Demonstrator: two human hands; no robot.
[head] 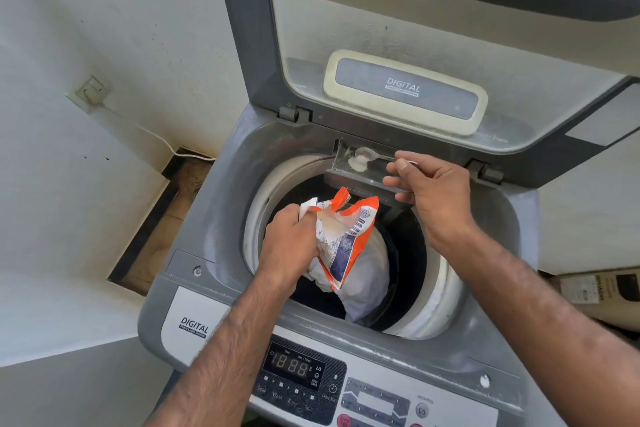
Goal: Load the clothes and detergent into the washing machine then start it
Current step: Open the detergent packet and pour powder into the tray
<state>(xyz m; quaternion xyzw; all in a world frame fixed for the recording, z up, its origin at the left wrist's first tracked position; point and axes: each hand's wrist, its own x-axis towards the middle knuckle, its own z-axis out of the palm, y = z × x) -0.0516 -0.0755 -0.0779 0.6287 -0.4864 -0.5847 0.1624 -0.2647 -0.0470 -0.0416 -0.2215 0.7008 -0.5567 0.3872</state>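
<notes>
Over the open drum of the grey top-loading washing machine, the left hand clenches a crumpled orange-and-white detergent packet. Right hand fingers pinch a clear plastic spoon above white powder in the detergent tray; white clothes lie inside.

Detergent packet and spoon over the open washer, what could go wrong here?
The left hand holds the opened detergent packet tilted over the drum, so powder might spill onto the clothes. The right hand holds the spoon over the small drawer; powder could miss it.
</notes>
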